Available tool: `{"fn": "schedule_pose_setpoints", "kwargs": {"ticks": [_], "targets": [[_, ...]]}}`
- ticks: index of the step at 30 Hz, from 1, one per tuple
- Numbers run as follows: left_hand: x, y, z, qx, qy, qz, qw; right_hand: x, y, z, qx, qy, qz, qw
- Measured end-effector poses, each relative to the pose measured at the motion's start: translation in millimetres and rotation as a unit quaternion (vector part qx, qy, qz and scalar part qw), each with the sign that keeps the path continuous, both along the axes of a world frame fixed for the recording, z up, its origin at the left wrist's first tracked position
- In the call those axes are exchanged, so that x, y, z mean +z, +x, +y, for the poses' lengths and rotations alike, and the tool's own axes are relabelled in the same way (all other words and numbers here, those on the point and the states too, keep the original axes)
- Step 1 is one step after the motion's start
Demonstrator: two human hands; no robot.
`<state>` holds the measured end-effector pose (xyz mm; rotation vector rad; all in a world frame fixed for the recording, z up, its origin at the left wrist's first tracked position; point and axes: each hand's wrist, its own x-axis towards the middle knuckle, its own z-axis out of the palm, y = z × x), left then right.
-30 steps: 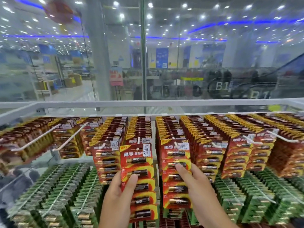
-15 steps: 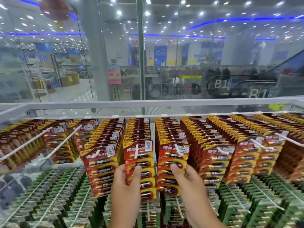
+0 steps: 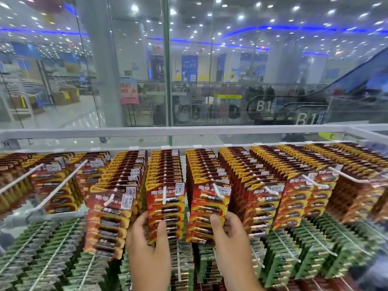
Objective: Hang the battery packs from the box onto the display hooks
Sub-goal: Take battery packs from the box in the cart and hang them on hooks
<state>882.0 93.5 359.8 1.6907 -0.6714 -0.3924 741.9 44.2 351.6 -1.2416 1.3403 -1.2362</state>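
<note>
Red and yellow battery packs hang in tight rows on white display hooks across the rack. My left hand [image 3: 150, 244] holds the lower part of the front pack [image 3: 167, 208] on the centre hook [image 3: 164, 194], thumb on its face. My right hand [image 3: 228, 242] grips the bottom of the front pack [image 3: 211, 211] on the neighbouring hook [image 3: 217, 191] to the right. Both packs hang threaded on their hooks. No box is in view.
Green battery packs [image 3: 52, 248] fill the lower row of hooks. Two long bare hook ends [image 3: 58, 185] stick out at the left. A white rail [image 3: 189, 131] tops the rack, with glass and a shopping hall behind it.
Both hands have slid the front packs further back along their hooks and moved slightly up. The view has tilted down a little.
</note>
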Motion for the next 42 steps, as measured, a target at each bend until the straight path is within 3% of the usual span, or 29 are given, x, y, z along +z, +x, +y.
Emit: {"fn": "schedule_pose_setpoints", "kwargs": {"ticks": [9, 17, 25, 33, 42], "targets": [[-2.2, 6.0, 20.7, -0.136, 0.011, -0.036, 0.990, 3.0, 8.7, 13.5, -0.030, -0.044, 0.071, 0.996], [-21.9, 7.1, 67.8, -0.182, -0.012, -0.070, 0.981, -12.0, 0.0, 58.0, -0.018, -0.036, 0.082, 0.996], [-22.8, -21.9, 84.9, -0.222, -0.017, -0.013, 0.975, -11.1, -66.2, 102.0, -0.041, -0.040, 0.044, 0.997], [-28.1, -160.3, 101.2, -0.337, -0.001, 0.014, 0.941, -24.6, -200.9, 164.6, -0.106, -0.023, -0.002, 0.994], [-58.9, -407.4, 158.4, -0.440, 0.031, 0.022, 0.897, -65.4, -451.5, 271.2, -0.190, 0.007, -0.002, 0.982]]}}
